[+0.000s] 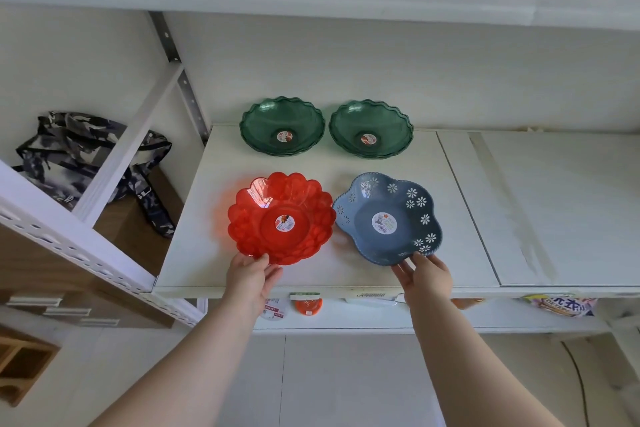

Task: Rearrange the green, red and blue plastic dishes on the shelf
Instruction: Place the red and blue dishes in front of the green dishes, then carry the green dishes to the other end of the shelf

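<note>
Two stacks of green wavy-rimmed dishes stand side by side at the back of the white shelf (381,274): the left green stack (282,125) and the right green stack (371,128). In front, a red scalloped dish (280,218) sits left of a blue flower-patterned dish (388,218), their rims almost touching. My left hand (251,276) grips the red dish's near rim, thumb on top. My right hand (424,274) holds the blue dish's near rim with its fingertips.
A camouflage bag (86,156) lies in the shelf bay to the left, behind a metal upright and a diagonal brace. Bare shelf board stretches to the right of the dishes. Packaged goods (559,305) and an orange item (309,307) sit on the shelf below.
</note>
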